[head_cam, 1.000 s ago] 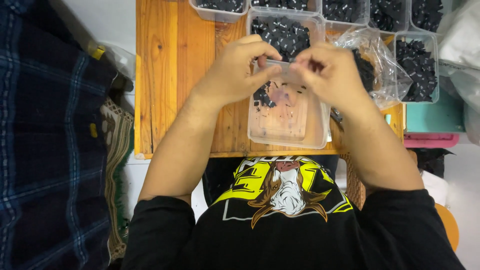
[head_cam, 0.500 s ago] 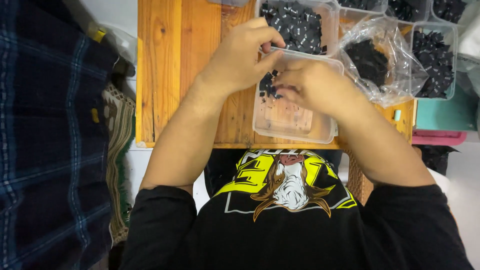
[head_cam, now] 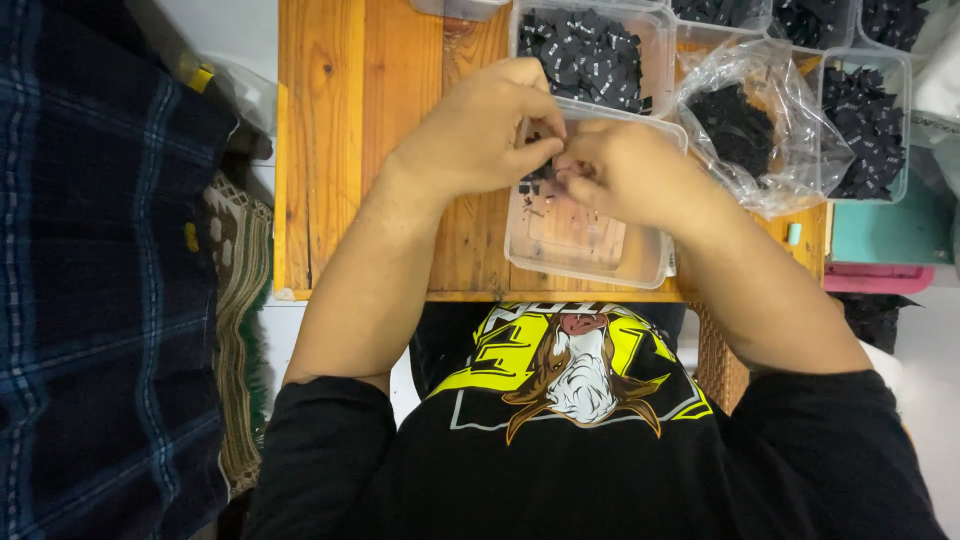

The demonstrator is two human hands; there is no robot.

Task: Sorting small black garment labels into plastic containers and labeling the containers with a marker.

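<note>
Head view shows both hands meeting over a clear plastic tub on the wooden table. Left hand pinches small black pieces above the tub; right hand is curled close, its hold hidden. Sorting seems underway; a careful fingertip pick looks needed

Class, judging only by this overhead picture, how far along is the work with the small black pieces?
Done: little; the near clear tub shows mostly bare bottom. In hand: left hand and right hand meet over it, pinching small black pieces. Left: the far tub, plastic bag and side tub are full.
</note>
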